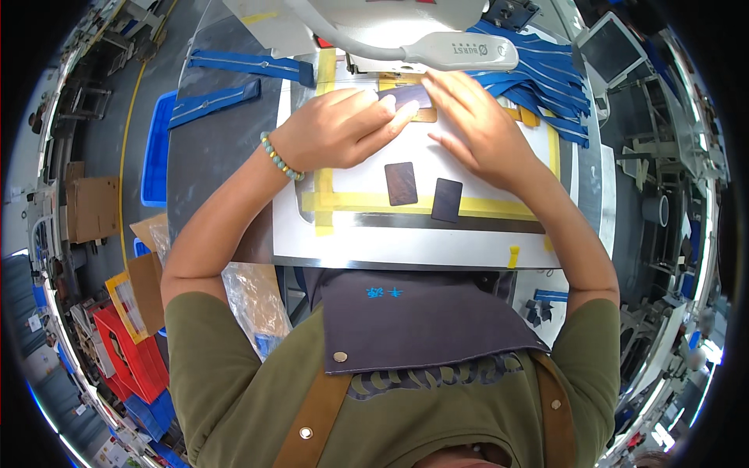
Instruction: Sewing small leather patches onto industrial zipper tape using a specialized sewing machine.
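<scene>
My left hand [343,129], with a bead bracelet on its wrist, has its fingers curled and pinches the left part of a small dark blue patch [406,96]. This patch lies under the head of a white sewing machine [374,27], on a yellowish plate. At its right edge rests my right hand [480,129], fingers stretched out and thumb apart, fingertips by the machine's needle area. Closer to me, a brownish dark patch [401,184] and another dark patch [447,200] lie separately on the white work surface [351,187].
Blue zipper strips [538,74] are heaped at the back right, and more blue strips [250,66] lie at the back left. A white lamp or sensor arm [460,51] hangs low over the hands. Yellow tape [484,207] borders the surface. A blue bin [158,148] stands left.
</scene>
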{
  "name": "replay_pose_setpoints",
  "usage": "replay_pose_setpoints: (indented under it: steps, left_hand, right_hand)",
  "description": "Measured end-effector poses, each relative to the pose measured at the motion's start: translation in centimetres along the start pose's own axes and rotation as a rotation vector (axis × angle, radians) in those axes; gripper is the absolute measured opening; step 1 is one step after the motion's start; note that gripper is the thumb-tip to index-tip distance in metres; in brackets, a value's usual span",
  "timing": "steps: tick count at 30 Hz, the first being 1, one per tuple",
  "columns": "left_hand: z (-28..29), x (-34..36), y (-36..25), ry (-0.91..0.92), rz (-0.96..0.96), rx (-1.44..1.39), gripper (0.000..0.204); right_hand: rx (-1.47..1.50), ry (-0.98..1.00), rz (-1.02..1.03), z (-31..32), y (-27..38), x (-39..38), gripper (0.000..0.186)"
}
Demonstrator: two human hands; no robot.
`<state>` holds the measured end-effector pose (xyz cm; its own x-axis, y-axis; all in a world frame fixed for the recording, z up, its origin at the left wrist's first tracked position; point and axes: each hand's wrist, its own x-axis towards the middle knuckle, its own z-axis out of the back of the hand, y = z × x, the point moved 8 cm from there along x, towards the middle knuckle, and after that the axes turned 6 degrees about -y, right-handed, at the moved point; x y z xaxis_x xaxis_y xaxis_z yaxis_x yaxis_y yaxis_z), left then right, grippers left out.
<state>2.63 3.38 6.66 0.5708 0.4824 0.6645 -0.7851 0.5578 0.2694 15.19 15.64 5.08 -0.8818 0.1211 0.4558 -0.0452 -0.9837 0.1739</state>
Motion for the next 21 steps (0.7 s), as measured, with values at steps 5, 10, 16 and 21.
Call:
replay_pose_setpoints:
  steps: [5, 10, 16, 21]
  left_hand:
    - [-3.0, 0.1, 0.9, 0.054, -0.023, 0.059, 0.038]
    - [-4.2, -0.7, 2.2, 0.111, 0.104, -0.007, 0.027]
    - [-4.8, -0.8, 2.9, 0.095, 0.181, -0.073, 0.025]
    - [-5.6, -0.5, 2.0, 0.146, 0.132, 0.023, 0.028]
  right_hand:
    - [-0.026, -0.150, -0.112, -1.6, -3.6, 0.5, 0.047]
    - [0.052, -0.160, -0.017, -0.6, -2.6, -0.1, 0.030]
    - [0.182, -0.156, -0.006, -1.5, -3.0, 0.1, 0.022]
    - [0.186, -0.182, -0.039, -1.0, -3.9, -0.1, 0.019]
